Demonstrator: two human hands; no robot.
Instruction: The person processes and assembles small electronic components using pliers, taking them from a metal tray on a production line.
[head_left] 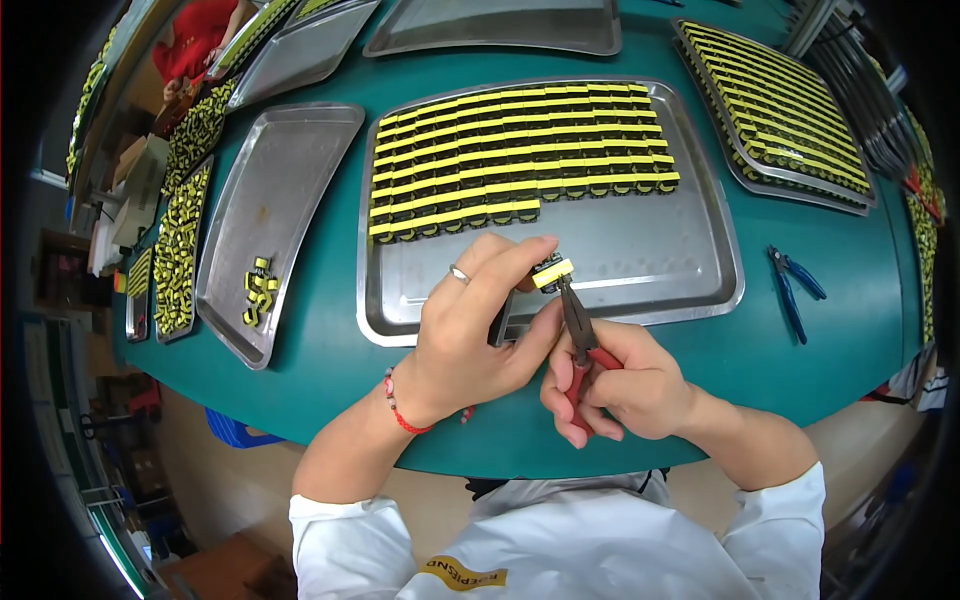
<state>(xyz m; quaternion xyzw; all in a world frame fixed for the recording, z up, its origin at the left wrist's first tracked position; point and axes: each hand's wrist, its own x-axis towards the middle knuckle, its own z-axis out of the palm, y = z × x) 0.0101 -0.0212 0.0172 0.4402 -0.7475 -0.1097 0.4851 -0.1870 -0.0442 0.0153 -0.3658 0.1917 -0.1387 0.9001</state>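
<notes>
My left hand [470, 325], with a ring and a red bracelet, pinches a small yellow-and-black component [552, 274], which looks like a taped coil or transformer. A dark, flat-edged piece [501, 322] shows beneath that hand; its kind is unclear. In my right hand [625, 385] are needle-nose pliers [580, 330] with red handles, and their tips touch or nearly touch the component's near side. Both hands are over the near edge of a metal tray [650, 250]. Neat rows of similar components [520, 150] fill its far part, the nearest row reaching only partway across.
Blue-handled cutters [790, 290] lie at right, below a stacked tray of components [780, 110]. On the left, one tray [275, 180] holds several loose pieces [260, 292]; a narrower one [182, 250] is heaped. Another person in red [195, 40] is at far left.
</notes>
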